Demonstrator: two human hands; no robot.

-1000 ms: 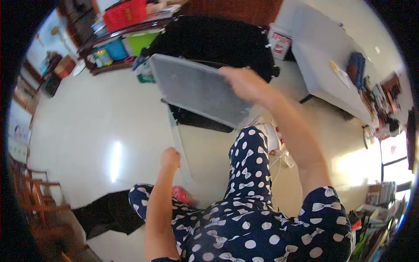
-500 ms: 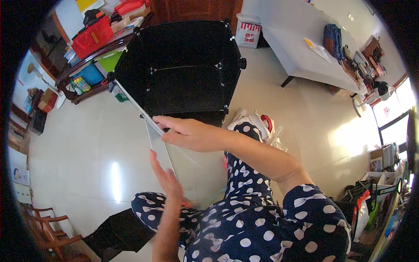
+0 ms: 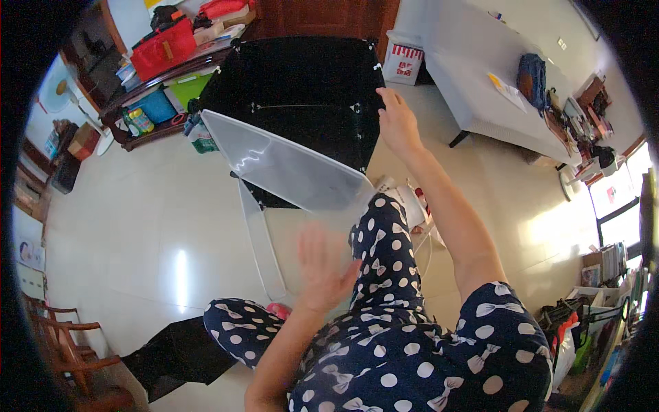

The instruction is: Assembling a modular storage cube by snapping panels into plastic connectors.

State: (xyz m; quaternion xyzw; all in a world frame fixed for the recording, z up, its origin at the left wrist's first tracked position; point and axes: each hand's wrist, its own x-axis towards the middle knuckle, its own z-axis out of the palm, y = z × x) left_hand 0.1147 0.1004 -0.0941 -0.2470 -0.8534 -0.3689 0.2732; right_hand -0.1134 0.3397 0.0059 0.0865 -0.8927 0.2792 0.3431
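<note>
A box-shaped rack of black panels [image 3: 295,75] stands on the floor ahead of me, with small white-tipped joints at its corners. Across its near left side a translucent white-edged panel [image 3: 292,165] lies slanted, one end by the left corner and the other close to my knee. My right hand [image 3: 399,123] reaches to the rack's right side, its fingers closed around the corner connector there, which they mostly hide. Nothing is in my left hand [image 3: 321,268]; smeared by motion, it hovers below the panel with thumb and fingers apart. A second clear panel [image 3: 259,240] extends below the rack over the floor.
Black panels [image 3: 177,357] lie on the floor at lower left beside a wooden chair [image 3: 75,343]. A low cabinet [image 3: 165,123] with bags stands at far left. To the right are a white-covered table [image 3: 473,89] and a white bag [image 3: 405,202] near my knee.
My right hand has left the panel and moved up and right to the rack's corner. The panel has tilted down flatter across the rack. My left hand has shifted right.
</note>
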